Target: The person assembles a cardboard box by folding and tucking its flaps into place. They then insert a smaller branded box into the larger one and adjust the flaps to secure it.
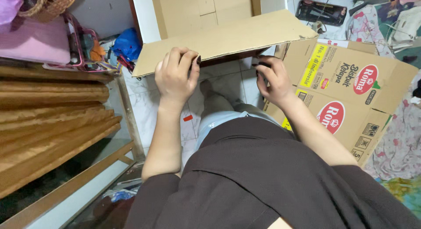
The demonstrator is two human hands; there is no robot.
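Observation:
A large brown cardboard piece [228,38] lies tilted in front of me, above the tiled floor. My left hand [176,75] grips its near edge on the left, fingers curled over the rim. My right hand [274,80] is under the near edge on the right, closed around a small dark object [264,64] that is mostly hidden. Behind the cardboard stands an open box [201,9] with white side walls and a brown inside.
A flattened printed carton [351,93] leans at the right. Stacked golden-brown fabric [52,119] on a wooden frame fills the left. A pink case [35,40], a blue bag [127,42], a dark tray [321,12] and patterned cloths [399,145] lie around.

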